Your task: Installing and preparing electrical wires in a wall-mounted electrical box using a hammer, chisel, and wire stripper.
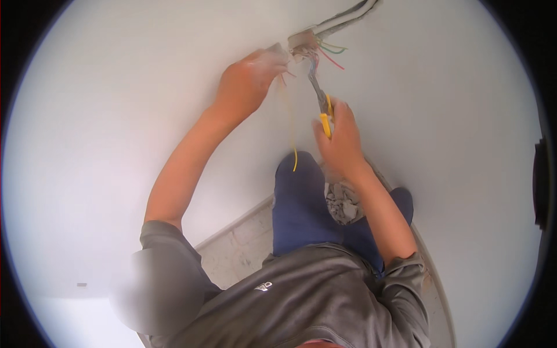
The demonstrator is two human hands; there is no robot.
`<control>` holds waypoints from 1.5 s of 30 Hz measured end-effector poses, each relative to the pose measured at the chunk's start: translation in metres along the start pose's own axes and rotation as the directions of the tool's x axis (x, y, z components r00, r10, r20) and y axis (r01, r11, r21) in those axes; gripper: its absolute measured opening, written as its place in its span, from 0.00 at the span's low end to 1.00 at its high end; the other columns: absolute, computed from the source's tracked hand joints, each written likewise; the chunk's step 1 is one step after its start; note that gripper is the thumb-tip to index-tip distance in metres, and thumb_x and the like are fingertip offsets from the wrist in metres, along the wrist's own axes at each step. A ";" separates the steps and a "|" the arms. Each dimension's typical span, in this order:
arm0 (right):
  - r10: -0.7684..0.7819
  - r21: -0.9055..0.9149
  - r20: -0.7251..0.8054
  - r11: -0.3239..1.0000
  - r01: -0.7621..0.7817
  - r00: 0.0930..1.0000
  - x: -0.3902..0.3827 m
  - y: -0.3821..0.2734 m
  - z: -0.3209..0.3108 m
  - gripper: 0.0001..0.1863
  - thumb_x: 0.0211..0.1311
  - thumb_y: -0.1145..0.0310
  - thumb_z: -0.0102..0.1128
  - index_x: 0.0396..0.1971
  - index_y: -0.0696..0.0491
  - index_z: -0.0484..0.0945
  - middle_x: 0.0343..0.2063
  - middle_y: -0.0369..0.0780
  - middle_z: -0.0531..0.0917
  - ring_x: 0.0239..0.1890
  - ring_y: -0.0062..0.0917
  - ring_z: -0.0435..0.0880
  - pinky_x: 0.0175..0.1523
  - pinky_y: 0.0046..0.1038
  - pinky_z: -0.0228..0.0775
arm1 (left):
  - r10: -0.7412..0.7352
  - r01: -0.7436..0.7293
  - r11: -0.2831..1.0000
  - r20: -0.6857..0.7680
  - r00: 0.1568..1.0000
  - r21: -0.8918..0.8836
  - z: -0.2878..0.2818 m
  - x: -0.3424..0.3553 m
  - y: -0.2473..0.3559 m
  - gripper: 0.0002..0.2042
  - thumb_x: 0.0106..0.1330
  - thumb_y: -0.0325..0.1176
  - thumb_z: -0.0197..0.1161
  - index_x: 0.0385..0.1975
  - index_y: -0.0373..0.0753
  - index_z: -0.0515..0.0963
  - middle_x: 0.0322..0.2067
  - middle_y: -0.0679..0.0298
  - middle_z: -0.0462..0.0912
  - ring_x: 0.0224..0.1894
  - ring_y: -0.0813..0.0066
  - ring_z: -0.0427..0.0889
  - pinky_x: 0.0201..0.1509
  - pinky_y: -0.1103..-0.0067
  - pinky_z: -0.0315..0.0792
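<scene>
Holding grey, yellow-handled pliers: right hand; left hand, blurred grey piece.

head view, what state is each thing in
Left hand, closed on a grey piece
Right hand, closed on pliers
Pliers, yellow-handled, held; jaw opening unclear
Yellow wire, dangling
Red wire, free-ended
Green wire, free-ended
White conduit, set into the wall
Rubble, broken, heaped

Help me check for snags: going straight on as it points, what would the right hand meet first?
Led by its yellow-handled pliers, the right hand would probably meet the wires at the wall box first; the tip may already touch them, but depth is unclear.
</scene>
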State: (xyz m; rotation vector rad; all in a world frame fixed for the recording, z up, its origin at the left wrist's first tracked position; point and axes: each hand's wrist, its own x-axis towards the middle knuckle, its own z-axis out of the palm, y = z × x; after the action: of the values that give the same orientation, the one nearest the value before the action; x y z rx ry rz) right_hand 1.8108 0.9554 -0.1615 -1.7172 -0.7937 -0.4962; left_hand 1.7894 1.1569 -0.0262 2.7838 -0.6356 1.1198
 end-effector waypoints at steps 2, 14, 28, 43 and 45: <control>-0.074 -0.071 -0.052 0.995 0.070 0.996 0.012 0.000 0.006 0.26 0.59 0.71 0.64 0.56 0.61 0.67 0.42 0.50 0.75 0.47 0.45 0.75 0.52 0.42 0.68 | 0.005 -0.005 1.000 -0.042 0.999 0.000 0.004 0.000 0.001 0.09 0.70 0.33 0.62 0.43 0.37 0.83 0.36 0.58 0.86 0.27 0.62 0.82 0.34 0.73 0.76; -0.119 -0.240 -0.162 0.968 0.078 0.980 0.043 -0.015 0.023 0.27 0.58 0.70 0.65 0.57 0.59 0.68 0.41 0.47 0.76 0.45 0.43 0.74 0.50 0.41 0.68 | -0.347 0.355 0.923 0.080 0.935 -0.151 -0.009 0.010 0.019 0.09 0.69 0.35 0.58 0.39 0.40 0.83 0.36 0.54 0.85 0.39 0.49 0.82 0.44 0.64 0.76; -0.217 -0.323 -0.236 0.937 0.134 0.947 0.063 -0.028 0.030 0.35 0.43 0.72 0.72 0.56 0.59 0.69 0.39 0.45 0.75 0.41 0.40 0.75 0.44 0.39 0.69 | -0.551 0.589 0.729 0.211 0.807 -0.348 -0.035 0.024 0.028 0.10 0.68 0.29 0.56 0.39 0.36 0.85 0.25 0.69 0.84 0.21 0.86 0.72 0.28 0.83 0.69; -0.308 -0.395 -0.295 0.901 0.178 0.904 0.040 -0.036 -0.009 0.26 0.45 0.73 0.71 0.47 0.56 0.71 0.34 0.43 0.77 0.35 0.38 0.79 0.37 0.36 0.73 | -0.577 0.638 0.599 0.291 0.763 -0.484 -0.058 0.020 0.089 0.08 0.68 0.28 0.59 0.39 0.35 0.85 0.19 0.73 0.73 0.22 0.88 0.67 0.25 0.85 0.61; -0.304 -0.396 -0.295 0.902 0.173 0.906 0.036 -0.037 -0.013 0.24 0.48 0.73 0.70 0.46 0.55 0.71 0.32 0.42 0.77 0.34 0.38 0.80 0.36 0.37 0.73 | -0.533 0.633 0.619 0.343 0.774 -0.465 -0.064 0.019 0.093 0.09 0.69 0.32 0.62 0.42 0.36 0.84 0.19 0.74 0.73 0.22 0.89 0.66 0.25 0.85 0.60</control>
State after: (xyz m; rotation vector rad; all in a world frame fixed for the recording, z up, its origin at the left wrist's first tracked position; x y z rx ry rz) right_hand 1.8097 0.9579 -0.1082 -1.7955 -0.6850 -1.1510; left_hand 1.7230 1.0793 0.0257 2.2793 0.0005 0.4467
